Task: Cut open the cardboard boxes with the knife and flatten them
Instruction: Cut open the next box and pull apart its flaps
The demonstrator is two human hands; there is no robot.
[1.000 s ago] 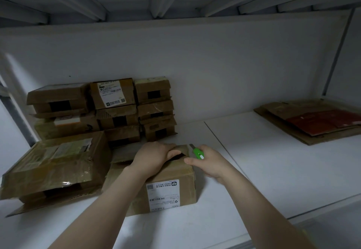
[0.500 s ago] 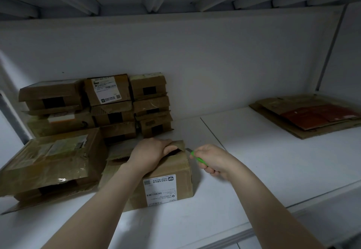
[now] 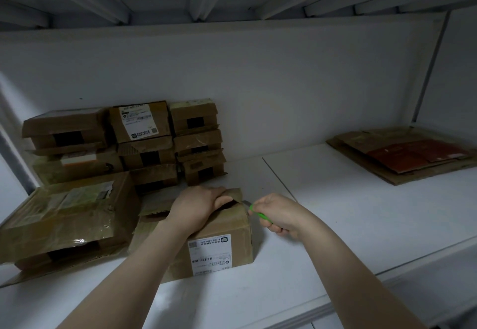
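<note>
Bearing everything: white shelf [image 3: 335,225], running under both hands and off to either side of the fingers.
Big box: big box [image 3: 69,215], taped and shiny, well left of the left fingers, leaning on squashed cardboard.
Stack: stack [image 3: 144,137] of small boxes against the back wall, just beyond the left fingers, three columns wide.
Flat cardboard: flat cardboard [image 3: 402,155], brown and red sheets piled far right of the right fingers, by the back wall.
Box: box [image 3: 232,222] sits on the shelf right under the left fingers, white label [image 3: 209,253] facing the camera, top flap lifted at the right corner.
Left hand: left hand [image 3: 196,207] is down on the box top, fingers curled over the far flap, thumb hooked at the torn opening, gripping it.
Right hand: right hand [image 3: 278,215] is just right of the box, fingers wrapped tight round the knife handle.
Knife: knife [image 3: 260,215], green handle, blade pointing left at the box's upper right corner, just beside the left thumb.
</note>
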